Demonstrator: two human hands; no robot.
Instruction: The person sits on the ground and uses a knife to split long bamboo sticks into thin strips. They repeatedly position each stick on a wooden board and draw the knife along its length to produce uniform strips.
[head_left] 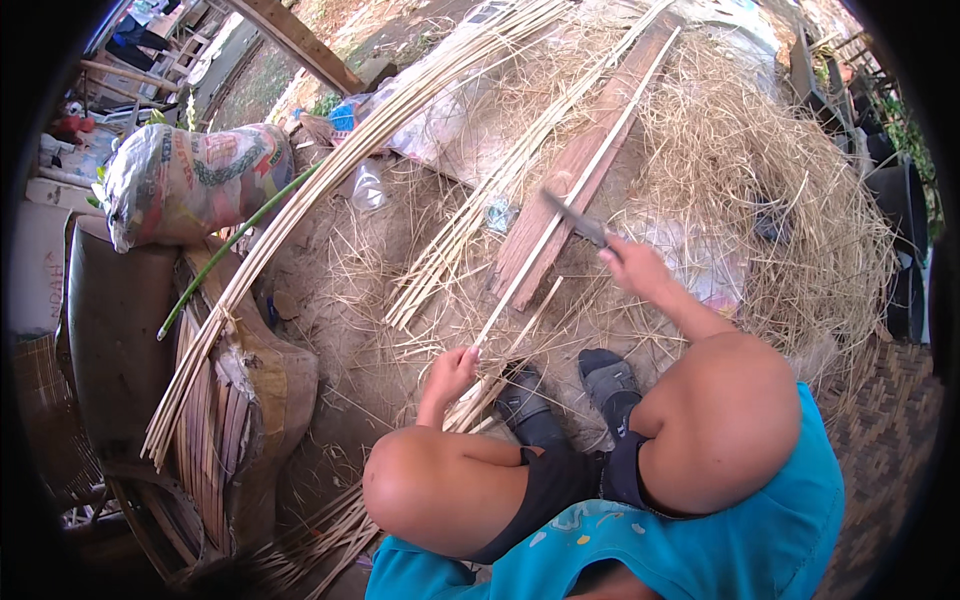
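Observation:
My left hand (450,378) is closed round the near end of a long pale bamboo strip (545,235). The strip runs away from me along a reddish-brown wooden plank (575,180) on the ground. In my right hand (637,266) is a knife (575,216), gripped by its handle. Its dark blade lies across the strip, pointing to the far left; whether it touches the strip I cannot tell. Left of the plank lies a loose row of similar bamboo strips (450,250). More strips (478,400) lie beside my left hand, partly hidden by my leg.
A long bundle of strips (290,235) and a green stalk (235,248) slant across the left side, near a stuffed sack (200,175) and a worn brown seat (285,400). Shavings (770,180) are heaped at the right. A clear plastic cup (369,187) lies beyond the strips.

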